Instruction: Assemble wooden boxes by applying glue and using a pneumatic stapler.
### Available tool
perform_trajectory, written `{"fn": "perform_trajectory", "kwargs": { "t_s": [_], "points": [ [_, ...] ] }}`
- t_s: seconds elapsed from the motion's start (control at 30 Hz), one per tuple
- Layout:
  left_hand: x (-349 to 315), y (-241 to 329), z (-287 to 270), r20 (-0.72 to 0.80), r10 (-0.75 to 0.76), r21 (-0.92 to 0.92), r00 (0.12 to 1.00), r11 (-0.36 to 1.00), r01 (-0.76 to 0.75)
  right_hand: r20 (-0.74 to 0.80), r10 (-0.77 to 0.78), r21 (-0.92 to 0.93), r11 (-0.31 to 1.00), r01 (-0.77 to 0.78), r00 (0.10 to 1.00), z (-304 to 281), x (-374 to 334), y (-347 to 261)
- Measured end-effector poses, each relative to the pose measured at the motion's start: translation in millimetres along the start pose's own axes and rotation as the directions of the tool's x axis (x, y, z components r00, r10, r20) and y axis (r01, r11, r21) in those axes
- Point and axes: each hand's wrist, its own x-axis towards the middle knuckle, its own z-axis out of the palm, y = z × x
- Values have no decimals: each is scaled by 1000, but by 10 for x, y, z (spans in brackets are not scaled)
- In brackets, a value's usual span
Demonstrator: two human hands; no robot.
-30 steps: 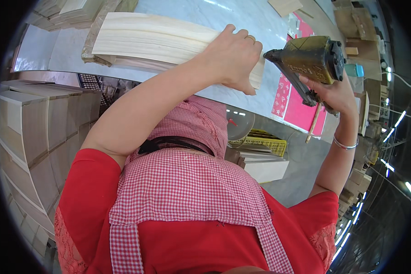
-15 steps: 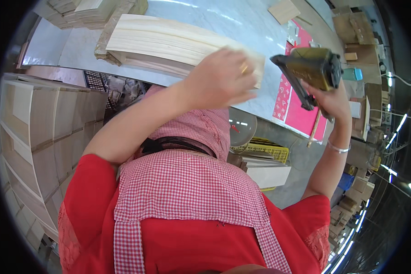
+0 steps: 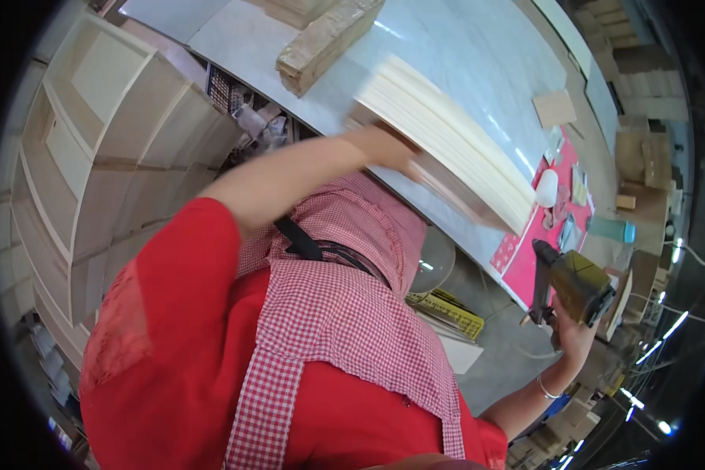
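Note:
A long pale wooden box (image 3: 458,137) lies at a slant over the front of the table, its near side in shadow. My left hand (image 3: 393,150) grips it at the near left side; the hand is blurred and its fingertips are partly hidden against the wood. Out to the right, beyond the table's front edge, my right hand (image 3: 573,327) is closed around the handle of a nail gun (image 3: 576,283), which has a dark olive body and a black nose and magazine. The nail gun is apart from the box.
A tape-wrapped block (image 3: 325,47) rests on the table (image 3: 243,39). At right are a pink sheet (image 3: 521,274), a small wooden board (image 3: 554,109) and a teal bottle (image 3: 612,229). Stacked wooden boxes (image 3: 110,157) stand at left; a yellow crate (image 3: 454,313) is below the table.
My view has turned. My left hand has come from above the box to its near left side, and the box has shifted right, away from the wrapped block. The nail gun is lower and nearer me.

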Motion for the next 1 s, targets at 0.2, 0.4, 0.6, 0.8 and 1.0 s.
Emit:
{"fn": "perform_trajectory", "kwargs": {
  "t_s": [0.2, 0.4, 0.6, 0.8, 1.0],
  "points": [
    [280, 1041, 176, 83, 1, -42, 997, 999, 2, 55, 125, -7, 992, -125, 991, 52, 153, -293],
    [-527, 669, -544, 210, 307, -975, 928, 138, 175, 82, -53, -129, 990, 64, 995, 94, 238, -407],
    [-115, 27, -770, -24, -172, -999, 985, -39, -31, 226, -198, -195, 950, 244, 954, 350, 499, -986],
    [385, -152, -779, 238, 44, -971, 970, -29, 239, 359, -354, -226, 865, 449, 863, 370, 697, -1134],
    [525, -232, -655, 273, 241, -948, 931, -97, 303, 427, -352, -259, 835, 486, 833, 465, 894, -1279]
  ]
}}
